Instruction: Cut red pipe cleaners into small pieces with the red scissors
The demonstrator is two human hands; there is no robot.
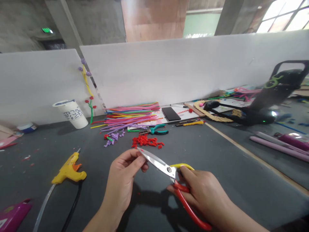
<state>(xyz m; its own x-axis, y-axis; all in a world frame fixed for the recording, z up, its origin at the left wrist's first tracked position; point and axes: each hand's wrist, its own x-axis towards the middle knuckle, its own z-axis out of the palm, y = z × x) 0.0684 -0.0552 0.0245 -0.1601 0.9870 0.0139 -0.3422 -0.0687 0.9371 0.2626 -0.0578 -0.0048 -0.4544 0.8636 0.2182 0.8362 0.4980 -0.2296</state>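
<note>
Just on the near side of the small heap of bright red fuzzy cut pieces on the dark grey bench, the person's right hand is wrapped round the metal scissors with one red and one yellow handle, its grip firm on them. The blades slant toward the heap, nearly together, tips just short of it. The left hand is on the heap's near side too, thumb and forefinger drawn in beside the blade tips; a speck of red shows there, but I can't tell whether that grip holds anything. Those fingertips worry me: a squeeze of the handles with skin so close could nick it, since the blade hides part of the view. A careless sweep could push the heap into the loose lilac fuzzy bits just to its left, mixing colours. The yellow plastic glue gun lies well left of the heap; a snagged cord could drag it.
</note>
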